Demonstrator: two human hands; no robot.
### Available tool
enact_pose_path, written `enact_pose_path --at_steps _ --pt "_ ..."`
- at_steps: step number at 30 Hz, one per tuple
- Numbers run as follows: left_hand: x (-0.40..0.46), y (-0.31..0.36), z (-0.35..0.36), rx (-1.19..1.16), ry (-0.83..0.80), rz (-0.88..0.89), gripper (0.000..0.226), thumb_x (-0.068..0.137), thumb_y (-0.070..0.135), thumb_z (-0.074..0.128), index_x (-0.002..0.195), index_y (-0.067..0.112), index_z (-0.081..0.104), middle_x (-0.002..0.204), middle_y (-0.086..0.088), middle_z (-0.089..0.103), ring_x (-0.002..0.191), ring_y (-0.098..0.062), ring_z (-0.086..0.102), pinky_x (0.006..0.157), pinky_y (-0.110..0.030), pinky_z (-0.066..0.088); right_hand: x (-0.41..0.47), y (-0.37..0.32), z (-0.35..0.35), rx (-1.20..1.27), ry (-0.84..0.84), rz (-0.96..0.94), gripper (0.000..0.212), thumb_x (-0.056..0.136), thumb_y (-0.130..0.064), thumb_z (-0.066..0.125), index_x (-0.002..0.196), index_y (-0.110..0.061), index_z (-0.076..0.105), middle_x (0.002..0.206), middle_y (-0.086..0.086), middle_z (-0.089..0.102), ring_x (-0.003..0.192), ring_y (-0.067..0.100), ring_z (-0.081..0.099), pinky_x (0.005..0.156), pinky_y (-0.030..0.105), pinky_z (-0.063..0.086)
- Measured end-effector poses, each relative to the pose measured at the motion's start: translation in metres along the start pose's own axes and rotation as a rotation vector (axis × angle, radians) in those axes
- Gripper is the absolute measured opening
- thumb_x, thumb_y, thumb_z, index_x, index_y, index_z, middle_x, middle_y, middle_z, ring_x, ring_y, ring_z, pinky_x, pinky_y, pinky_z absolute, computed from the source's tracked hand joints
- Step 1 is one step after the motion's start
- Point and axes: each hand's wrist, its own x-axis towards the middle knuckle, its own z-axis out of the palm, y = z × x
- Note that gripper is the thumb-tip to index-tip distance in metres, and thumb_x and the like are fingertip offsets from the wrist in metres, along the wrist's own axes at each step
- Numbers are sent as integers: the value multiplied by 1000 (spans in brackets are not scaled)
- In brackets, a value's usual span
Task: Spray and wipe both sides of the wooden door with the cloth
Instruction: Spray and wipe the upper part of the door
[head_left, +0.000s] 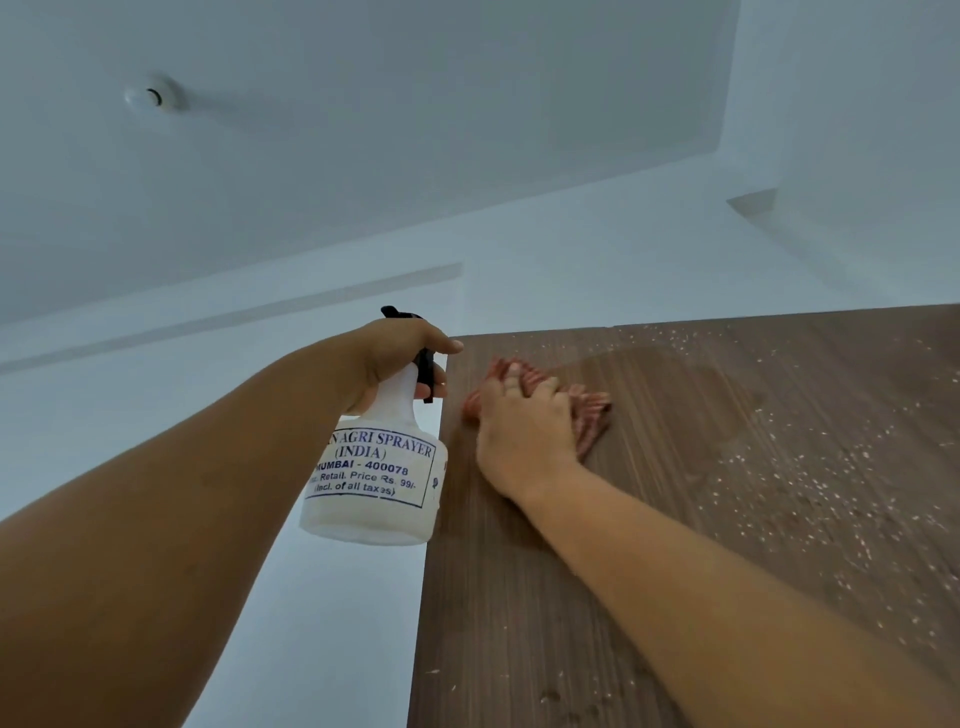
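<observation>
Left hand (395, 353): fingers curled round the neck of the spray bottle (379, 467), forefinger out over the black trigger head, held up just beside the door's free edge
Bottle writing: blue print on white plastic, readable parts "AGRI SPRAYER", "(INDIA)", "MUMBAI - 400078", "Retail Price Rs. 99/-", "(Incl. of all taxes)"; the first letters of the top line are hidden by the arm
Right hand (524, 431): fingers fairly straight, pressing the cloth (589, 415) flat on the door
Cloth: reddish, ribbed, bunched under the hand near the door's top corner
Wooden door (701, 519): dark brown grain, pale droplets scattered to the right of the cloth, a wet patch beside it
Ceiling (363, 130): white, with a small round fitting (154, 96)
</observation>
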Motion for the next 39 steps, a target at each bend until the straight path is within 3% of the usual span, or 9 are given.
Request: enact_pose_path --at_steps 3,6,10,13,16,20,31,34,39 --pt "7 -1 -2 -4 9 13 19 89 21 71 93 6 60 76 -10 67 74 -22 66 47 -22 47 14 0 -7 -44 21 -202 55 103 -52 19 146 -22 37 161 13 22 135 44 37 106 52 33" --pt "12 -1 4 4 -12 33 16 88 19 72 90 7 62 78 -11 67 72 -21 64 49 -24 46 44 37 -7 4 -79 -238 60 100 -60 7 155 -39 18 165 0 11 149 33 14 119 54 15" --pt "12 -3 18 24 -55 45 14 90 16 69 92 5 61 79 -13 65 37 -10 56 37 -17 42 66 102 1 -37 50 143 69 100 -44 12 155 -5 18 164 16 8 151 34 6 122 51 13" --pt "15 -4 24 -8 -62 45 13 92 14 67 87 4 61 67 -11 63 34 -10 53 36 -16 40 57 133 -1 107 50 423 63 104 -30 25 152 9 11 163 22 -2 151 35 3 123 46 8" --pt "22 -5 21 -60 -75 34 12 91 14 67 91 5 59 67 -8 61 47 -13 58 39 -17 44 55 133 5 206 53 449 72 104 -40 26 153 7 2 163 19 -4 151 33 3 124 43 5" --pt "30 -11 14 -38 -76 28 21 89 23 71 93 4 62 71 -10 71 81 -23 64 46 -22 51 66 124 11 149 -27 412 67 103 -47 18 158 -13 -3 164 19 -6 150 38 -6 122 48 -2" --pt "12 -1 -12 -51 -25 79 25 91 22 69 99 0 59 71 -12 69 54 -16 68 37 -16 46 107 -16 14 29 -77 -233 58 104 -35 14 158 -21 -1 165 10 -3 151 33 -6 122 53 2" --pt "11 -3 -10 -58 -39 90 26 91 21 69 104 1 57 71 -11 70 69 -20 70 39 -17 47 130 36 18 1 -67 -66 60 100 -39 10 158 -24 6 165 9 6 151 37 2 120 57 10" --pt "10 -18 0 -108 -126 66 26 90 22 70 95 -2 61 73 -12 68 51 -15 66 38 -17 45 95 122 9 113 -85 386 58 104 -39 10 158 -23 -1 165 9 -5 151 31 -8 122 51 -3"
